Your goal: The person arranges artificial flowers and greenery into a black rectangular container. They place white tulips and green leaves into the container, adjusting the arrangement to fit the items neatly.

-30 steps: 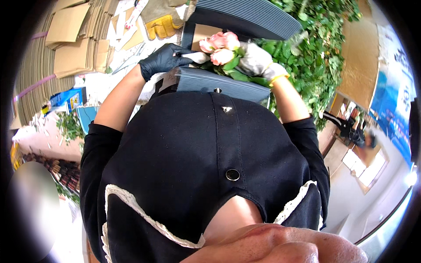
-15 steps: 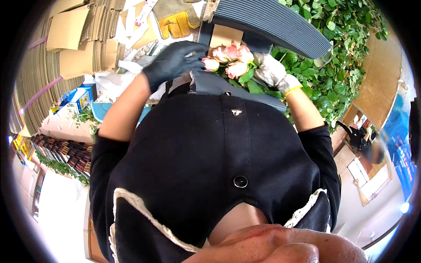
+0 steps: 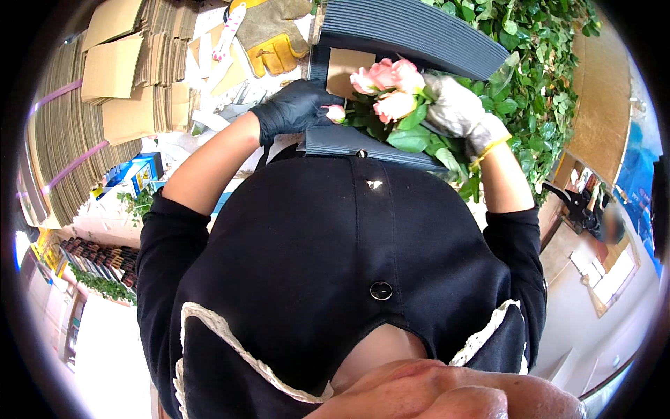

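Note:
My left hand (image 3: 293, 108), in a black glove, is closed with its fingertips at a single pink rosebud (image 3: 336, 114). To the right, my right hand (image 3: 457, 112), in a whitish glove with a yellow cuff edge, grips several pink roses (image 3: 395, 105) by their leafy stems. The blooms point up and left, apart from the single bud. Both hands are over a dark ridged stand; its near panel (image 3: 377, 144) lies close to my body and its far panel (image 3: 419, 35) slants behind. A piece of cardboard (image 3: 347, 65) sits between the panels.
A large heap of green leafy stems (image 3: 534, 105) fills the right side. Stacked cardboard sheets (image 3: 112, 70) stand at the left. Beyond my left hand lies a grey and yellow work glove (image 3: 272, 42) among paper scraps. A blue box (image 3: 143, 170) is below the cardboard.
My right hand has shifted right with the roses, which now sit apart from the bud at my left fingertips. My left hand has turned and moved slightly, its fingers now closer together.

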The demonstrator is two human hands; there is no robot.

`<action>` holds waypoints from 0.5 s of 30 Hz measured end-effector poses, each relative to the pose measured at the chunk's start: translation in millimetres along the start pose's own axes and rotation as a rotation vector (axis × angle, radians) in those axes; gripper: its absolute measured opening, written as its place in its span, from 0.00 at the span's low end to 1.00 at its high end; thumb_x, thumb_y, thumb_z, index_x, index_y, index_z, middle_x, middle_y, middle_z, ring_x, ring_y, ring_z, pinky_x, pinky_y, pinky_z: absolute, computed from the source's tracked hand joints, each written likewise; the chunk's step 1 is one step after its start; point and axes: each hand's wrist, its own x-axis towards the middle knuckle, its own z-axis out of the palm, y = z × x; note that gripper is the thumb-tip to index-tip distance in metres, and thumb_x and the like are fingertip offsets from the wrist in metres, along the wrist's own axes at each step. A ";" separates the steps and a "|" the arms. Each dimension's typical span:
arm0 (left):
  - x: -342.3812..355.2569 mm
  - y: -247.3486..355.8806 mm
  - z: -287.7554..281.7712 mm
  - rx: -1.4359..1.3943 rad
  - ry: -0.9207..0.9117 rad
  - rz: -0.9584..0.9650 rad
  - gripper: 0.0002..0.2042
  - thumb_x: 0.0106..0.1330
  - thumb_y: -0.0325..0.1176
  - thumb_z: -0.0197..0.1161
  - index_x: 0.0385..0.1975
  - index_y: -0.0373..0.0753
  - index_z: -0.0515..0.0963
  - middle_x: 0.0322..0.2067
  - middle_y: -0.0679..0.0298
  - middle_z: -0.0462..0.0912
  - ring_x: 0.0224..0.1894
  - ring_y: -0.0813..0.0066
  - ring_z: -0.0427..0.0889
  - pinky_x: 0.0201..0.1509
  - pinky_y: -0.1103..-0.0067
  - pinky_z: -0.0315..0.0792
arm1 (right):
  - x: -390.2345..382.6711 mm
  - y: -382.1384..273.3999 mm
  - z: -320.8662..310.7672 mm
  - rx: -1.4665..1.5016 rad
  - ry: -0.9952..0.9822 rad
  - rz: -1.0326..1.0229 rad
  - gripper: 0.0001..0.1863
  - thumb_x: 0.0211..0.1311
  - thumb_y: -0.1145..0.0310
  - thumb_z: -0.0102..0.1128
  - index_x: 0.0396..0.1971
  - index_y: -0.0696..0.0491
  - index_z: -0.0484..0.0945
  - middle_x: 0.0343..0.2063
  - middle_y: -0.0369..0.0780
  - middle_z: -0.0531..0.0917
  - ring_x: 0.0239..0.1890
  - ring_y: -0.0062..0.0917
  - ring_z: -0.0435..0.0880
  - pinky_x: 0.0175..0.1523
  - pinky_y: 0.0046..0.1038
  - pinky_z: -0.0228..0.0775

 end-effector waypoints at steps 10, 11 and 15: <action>1.1 -11.6 31.3 -0.226 0.221 0.041 0.21 0.58 0.28 0.66 0.54 0.42 0.77 0.56 0.56 0.73 0.59 0.59 0.71 0.63 0.73 0.66 | 27.7 -0.9 33.3 -0.134 -0.065 -0.009 0.19 0.51 0.73 0.56 0.47 0.56 0.76 0.37 0.50 0.84 0.42 0.45 0.82 0.47 0.39 0.74; 1.5 7.3 23.6 -0.499 0.257 -0.146 0.24 0.58 0.28 0.66 0.57 0.43 0.74 0.59 0.56 0.69 0.61 0.61 0.69 0.64 0.73 0.65 | 29.9 1.0 39.9 -0.144 -0.041 -0.075 0.17 0.53 0.70 0.55 0.45 0.55 0.76 0.34 0.50 0.83 0.39 0.47 0.81 0.45 0.42 0.73; -3.8 14.1 19.0 -0.686 0.251 -0.330 0.30 0.58 0.29 0.66 0.62 0.38 0.67 0.59 0.56 0.66 0.60 0.66 0.69 0.64 0.74 0.66 | 41.9 6.3 65.2 -0.167 0.079 -0.272 0.20 0.54 0.71 0.53 0.50 0.55 0.75 0.40 0.51 0.83 0.42 0.45 0.82 0.47 0.39 0.74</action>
